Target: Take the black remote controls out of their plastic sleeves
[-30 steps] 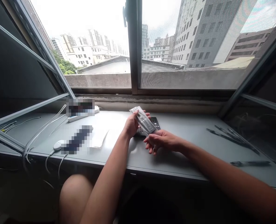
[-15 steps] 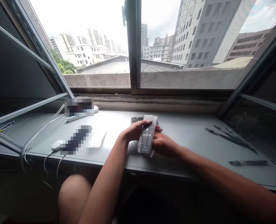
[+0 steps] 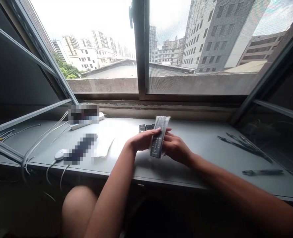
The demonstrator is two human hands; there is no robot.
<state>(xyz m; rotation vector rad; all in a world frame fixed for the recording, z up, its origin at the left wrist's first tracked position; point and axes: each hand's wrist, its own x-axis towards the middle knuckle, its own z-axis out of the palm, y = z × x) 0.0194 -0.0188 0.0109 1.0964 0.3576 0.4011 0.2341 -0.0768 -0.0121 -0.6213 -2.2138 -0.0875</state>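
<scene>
A dark remote control in a clear plastic sleeve is held upright-slanted above the desk, its far end tilted slightly right. My left hand is closed around it from the left, thumb across the front. On its right side, my right hand is against the sleeve with fingers bent; part of those fingers is hidden behind the remote, so their grip is not clear. Just behind my hands, other dark remotes lie side by side on the desk, partly covered by my left hand and the held remote.
On the desk, black cables and a dark pen-like object lie to the right. White paper, a white puck-shaped device, a power strip and white cables sit left. Metal frames flank the window.
The wrapped remote has risen a little and tilted so that its far end leans right. My right hand has shifted slightly up along the sleeve's right side.
</scene>
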